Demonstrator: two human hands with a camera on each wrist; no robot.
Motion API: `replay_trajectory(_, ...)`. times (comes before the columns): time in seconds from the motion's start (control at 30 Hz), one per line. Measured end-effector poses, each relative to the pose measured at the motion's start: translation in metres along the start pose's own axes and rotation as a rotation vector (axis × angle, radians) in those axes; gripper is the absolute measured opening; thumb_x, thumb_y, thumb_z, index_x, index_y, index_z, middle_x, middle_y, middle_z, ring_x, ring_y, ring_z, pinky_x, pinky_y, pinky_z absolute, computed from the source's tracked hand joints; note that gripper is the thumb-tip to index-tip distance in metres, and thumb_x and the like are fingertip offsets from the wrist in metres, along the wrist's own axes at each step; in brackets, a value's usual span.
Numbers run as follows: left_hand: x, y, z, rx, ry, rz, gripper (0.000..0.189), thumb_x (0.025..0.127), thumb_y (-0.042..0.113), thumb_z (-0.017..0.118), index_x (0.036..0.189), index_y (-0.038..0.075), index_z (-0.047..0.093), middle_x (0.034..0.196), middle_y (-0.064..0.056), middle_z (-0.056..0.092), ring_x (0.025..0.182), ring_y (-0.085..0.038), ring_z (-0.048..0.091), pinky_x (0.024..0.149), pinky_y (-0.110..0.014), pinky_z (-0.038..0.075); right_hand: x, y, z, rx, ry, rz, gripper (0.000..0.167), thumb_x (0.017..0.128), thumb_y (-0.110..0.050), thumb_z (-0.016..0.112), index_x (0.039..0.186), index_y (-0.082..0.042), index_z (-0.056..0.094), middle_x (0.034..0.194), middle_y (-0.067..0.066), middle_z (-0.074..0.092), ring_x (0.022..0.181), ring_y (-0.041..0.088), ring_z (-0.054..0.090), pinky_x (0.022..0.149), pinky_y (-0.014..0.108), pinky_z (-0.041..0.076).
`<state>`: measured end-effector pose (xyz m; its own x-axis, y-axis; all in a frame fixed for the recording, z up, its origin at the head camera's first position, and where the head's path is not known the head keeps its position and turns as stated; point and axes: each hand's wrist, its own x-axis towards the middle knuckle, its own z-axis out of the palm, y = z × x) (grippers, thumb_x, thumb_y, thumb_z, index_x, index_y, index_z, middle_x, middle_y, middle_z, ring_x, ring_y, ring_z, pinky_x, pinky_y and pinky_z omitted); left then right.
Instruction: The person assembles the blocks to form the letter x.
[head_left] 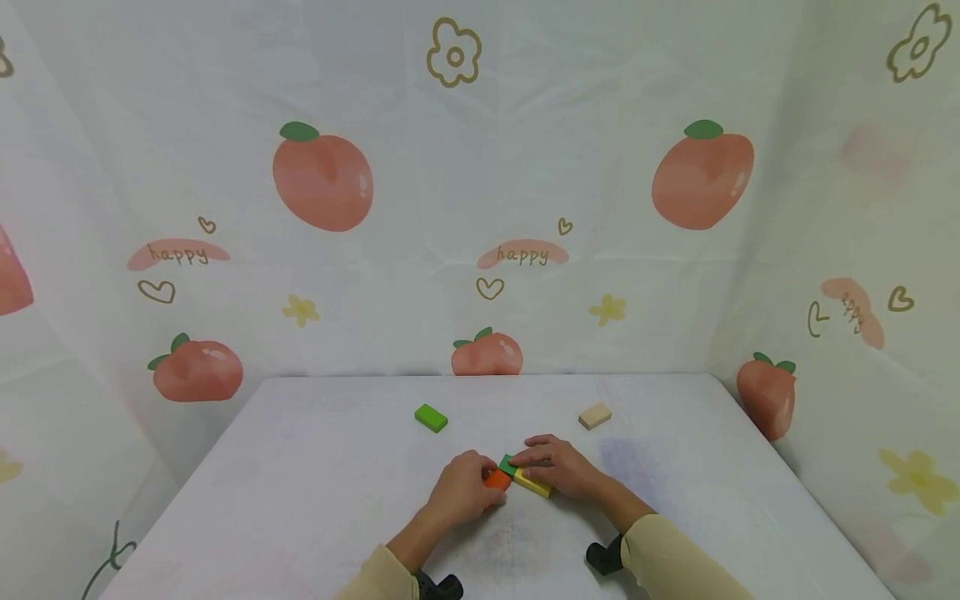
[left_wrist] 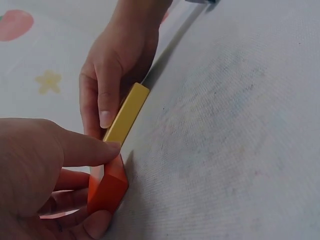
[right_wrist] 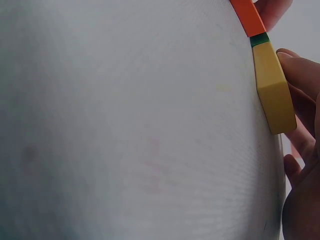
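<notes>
An orange block (head_left: pixel 497 480) lies on the table, gripped by my left hand (head_left: pixel 463 487) with thumb and curled fingers on either side. A small green block (head_left: pixel 507 466) sits between the orange block and a long yellow block (head_left: pixel 534 483), forming an angled row. My right hand (head_left: pixel 561 467) holds the yellow block, its thumb against it and a fingertip reaching the green one. In the left wrist view the left thumb lies across where orange meets yellow, hiding the green block. The yellow block (right_wrist: pixel 274 90) shows its near side and end in the right wrist view.
Farther back on the white table (head_left: pixel 322 467) lie a light green block (head_left: pixel 431 418), left of the hands, and a pale wood-coloured block (head_left: pixel 595 416), to the right. A white printed cloth (head_left: pixel 465 167) hangs behind the table and along both sides.
</notes>
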<state>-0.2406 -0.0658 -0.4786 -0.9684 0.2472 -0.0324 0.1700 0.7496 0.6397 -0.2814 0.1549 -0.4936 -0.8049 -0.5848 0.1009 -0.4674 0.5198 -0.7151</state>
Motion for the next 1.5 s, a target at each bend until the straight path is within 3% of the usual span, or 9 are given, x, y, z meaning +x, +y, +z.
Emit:
replay_trajectory(0.3, -0.0015, 0.0018, 0.0021, -0.02, 0.019, -0.012, 0.039, 0.076, 0.026, 0.084, 0.105, 0.004, 0.071, 0.083, 0.0, 0.053, 0.077, -0.018, 0.049, 0.074, -0.037, 0.047, 0.0003, 0.0021, -0.0002, 0.009, -0.004, 0.015, 0.026, 0.095, -0.019, 0.062, 0.119, -0.021, 0.072, 0.125, 0.001, 0.063, 0.128, 0.032, 0.043, 0.099, 0.061, 0.034)
replay_trajectory(0.87, -0.0057, 0.0087, 0.0033, -0.029, 0.046, -0.033, 0.04, 0.075, 0.028, 0.085, 0.101, 0.003, 0.067, 0.083, -0.003, 0.051, 0.076, -0.019, 0.049, 0.07, -0.036, 0.046, 0.0007, 0.0016, 0.0013, 0.017, -0.001, -0.019, 0.026, 0.095, -0.016, 0.063, 0.119, -0.019, 0.072, 0.117, -0.006, 0.067, 0.128, 0.031, 0.043, 0.1, 0.059, 0.035)
replay_trajectory(1.13, -0.0061, 0.0092, 0.0036, -0.028, 0.049, -0.033, 0.04, 0.075, 0.029, 0.084, 0.101, 0.003, 0.067, 0.084, -0.003, 0.05, 0.077, -0.019, 0.049, 0.069, -0.035, 0.047, 0.0008, 0.0017, 0.0007, 0.006, 0.004, -0.04, 0.026, 0.095, -0.016, 0.062, 0.119, -0.017, 0.072, 0.116, -0.003, 0.068, 0.127, 0.034, 0.044, 0.099, 0.062, 0.034)
replay_trajectory(1.37, -0.0047, 0.008, 0.0041, -0.028, 0.035, -0.029, 0.044, 0.076, 0.031, 0.084, 0.105, 0.003, 0.067, 0.086, -0.003, 0.051, 0.078, -0.019, 0.049, 0.071, -0.034, 0.048, 0.0005, 0.002, 0.0015, 0.0, 0.002, -0.019, 0.026, 0.095, -0.017, 0.063, 0.119, -0.02, 0.072, 0.118, -0.004, 0.067, 0.127, 0.033, 0.043, 0.099, 0.06, 0.035)
replay_trajectory(1.5, -0.0039, 0.0052, 0.0036, -0.02, 0.031, 0.006, 0.048, 0.08, 0.035, 0.08, 0.113, 0.004, 0.065, 0.086, -0.002, 0.051, 0.076, -0.018, 0.049, 0.067, -0.032, 0.047, 0.0011, 0.0008, 0.0016, -0.005, 0.004, -0.005, 0.026, 0.095, -0.017, 0.063, 0.118, -0.021, 0.073, 0.118, -0.004, 0.066, 0.127, 0.033, 0.044, 0.099, 0.061, 0.035)
